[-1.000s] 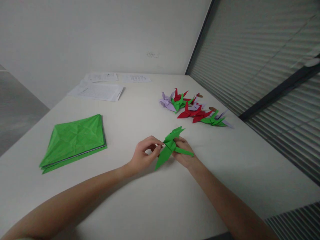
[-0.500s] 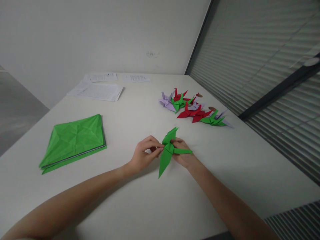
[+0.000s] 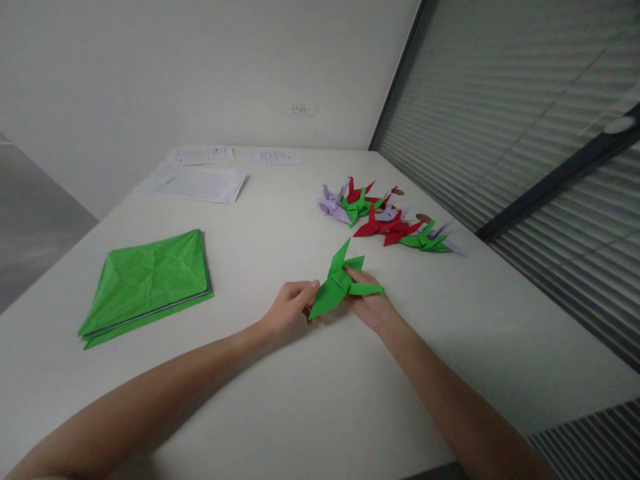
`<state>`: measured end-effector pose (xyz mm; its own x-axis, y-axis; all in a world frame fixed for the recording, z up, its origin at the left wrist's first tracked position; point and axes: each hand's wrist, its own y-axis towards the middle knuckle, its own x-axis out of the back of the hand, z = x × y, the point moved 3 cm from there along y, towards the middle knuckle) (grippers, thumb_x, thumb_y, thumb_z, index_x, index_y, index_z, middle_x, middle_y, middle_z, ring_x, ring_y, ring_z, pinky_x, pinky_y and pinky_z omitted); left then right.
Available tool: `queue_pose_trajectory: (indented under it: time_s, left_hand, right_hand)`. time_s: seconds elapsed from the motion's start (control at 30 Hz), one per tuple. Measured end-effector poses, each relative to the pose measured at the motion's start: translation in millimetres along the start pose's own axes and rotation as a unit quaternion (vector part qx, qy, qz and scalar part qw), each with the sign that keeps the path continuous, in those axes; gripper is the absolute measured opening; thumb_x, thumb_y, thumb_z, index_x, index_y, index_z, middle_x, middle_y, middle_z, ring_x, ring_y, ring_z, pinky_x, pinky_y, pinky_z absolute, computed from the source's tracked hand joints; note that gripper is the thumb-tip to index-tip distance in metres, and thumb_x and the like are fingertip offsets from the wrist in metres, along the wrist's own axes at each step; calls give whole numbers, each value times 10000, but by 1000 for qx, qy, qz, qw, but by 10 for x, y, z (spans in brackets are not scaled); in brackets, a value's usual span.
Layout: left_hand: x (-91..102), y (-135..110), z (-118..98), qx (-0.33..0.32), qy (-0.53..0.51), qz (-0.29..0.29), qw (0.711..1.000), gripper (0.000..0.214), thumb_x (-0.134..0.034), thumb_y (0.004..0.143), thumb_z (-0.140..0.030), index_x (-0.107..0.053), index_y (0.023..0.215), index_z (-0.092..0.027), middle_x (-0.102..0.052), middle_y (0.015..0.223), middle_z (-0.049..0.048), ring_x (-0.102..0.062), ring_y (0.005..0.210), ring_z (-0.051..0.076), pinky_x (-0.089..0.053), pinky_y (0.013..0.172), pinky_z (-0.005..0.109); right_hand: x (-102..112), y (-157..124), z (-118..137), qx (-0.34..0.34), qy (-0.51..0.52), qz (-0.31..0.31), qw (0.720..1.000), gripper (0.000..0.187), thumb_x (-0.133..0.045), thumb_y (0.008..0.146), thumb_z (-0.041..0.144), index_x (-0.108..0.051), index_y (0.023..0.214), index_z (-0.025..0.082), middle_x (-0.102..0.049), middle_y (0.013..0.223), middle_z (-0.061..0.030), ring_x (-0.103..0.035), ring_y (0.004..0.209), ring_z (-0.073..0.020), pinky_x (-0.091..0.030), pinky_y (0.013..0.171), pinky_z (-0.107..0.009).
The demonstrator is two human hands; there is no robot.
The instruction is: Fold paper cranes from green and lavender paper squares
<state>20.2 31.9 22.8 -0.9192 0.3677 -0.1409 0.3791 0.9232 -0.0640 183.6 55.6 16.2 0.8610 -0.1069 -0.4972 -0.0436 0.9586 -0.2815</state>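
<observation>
I take the paper stack [image 3: 155,270] as reference for all positions on the table [image 3: 270,407]. The green bird [image 3: 335,287], a folded paper piece, is located to the right of the paper stack, raised on the fingers over the table; I cannot tell whether its underside touches the surface. The right hand [image 3: 373,303], on the side of the bird away from the paper stack, is clamped on it: one finger lies over the folds near the body, the others pass underneath. The left hand [image 3: 290,303], between the paper stack and the bird, sets its thumb at the edge of the near wing, with fingertips showing below that wing; I cannot tell whether they pinch the paper. Further right of the paper stack, and beyond it, a cluster of red, green and lilac paper birds [image 3: 395,233] rests on the table. Printed sheets [image 3: 195,183] lie behind the paper stack. I judge the step in hand to be adjustment of the wings, since the main folds appear complete. The next move calls for a steady right grip and light left pressure along the wing, without creasing the tip.
</observation>
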Motion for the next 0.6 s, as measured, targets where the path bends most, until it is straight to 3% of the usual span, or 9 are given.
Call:
queue_pose_trajectory:
  time_s: [0.07, 0.17, 0.33, 0.6]
  left_hand:
    - [-26, -1, 29, 30, -6, 38, 999, 554, -632, 730, -669, -583, 661, -121, -573, 548, 12, -554, 475, 114, -423, 452, 225]
    - [-71, -32, 30, 24, 4, 68, 997, 469, -733, 690, -568, -603, 687, -117, -572, 559, 2, -534, 497, 97, -396, 481, 213]
    - [-193, -140, -10, -2, -25, 126, 992, 405, -713, 745, -507, -629, 732, -111, -563, 636, 2, -491, 556, 86, -413, 539, 224]
    - [-232, -193, -86, -26, -24, 133, 990, 371, -678, 792, -480, -621, 747, -116, -543, 639, 0, -482, 566, 89, -429, 563, 233]
  right_hand:
    - [31, 26, -2, 0, 0, -13, 1000, 295, -858, 559, 348, -660, 684, 168, -667, 652, 24, -563, 575, -105, -436, 543, -232]
    - [39, 46, -26, -15, 10, -16, 1000, 301, -867, 539, 355, -653, 657, 179, -643, 603, 34, -534, 538, -107, -411, 513, -236]
    - [-12, -6, -41, -41, -4, -9, 999, 309, -873, 520, 359, -659, 640, 171, -637, 575, 30, -522, 516, -108, -424, 511, -244]
    - [-30, -36, -16, -39, -44, 19, 998, 312, -854, 551, 386, -635, 622, 175, -597, 526, 46, -509, 484, -98, -404, 486, -236]
